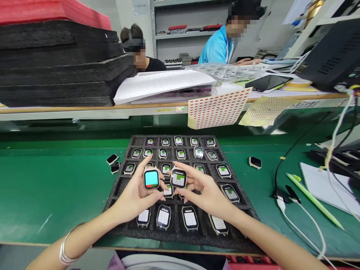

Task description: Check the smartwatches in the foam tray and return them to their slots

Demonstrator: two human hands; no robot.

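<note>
My left hand (134,197) pinches a small watch body (151,179) whose screen glows teal with a red strip. My right hand (204,191) holds a second watch body (178,178) showing a white grid screen. Both are held side by side just above a black foam tray (116,187) with pockets holding several more lit watch bodies (163,216). A silver bangle (65,249) is on my left wrist.
Two loose watch bodies (113,163) lie left of the tray, another (255,162) to its right, on the green mat. A green pen (313,200), cables (302,215) and paper sit at right. Black foam sheets (56,63) are stacked at back left. Two people sit behind the shelf.
</note>
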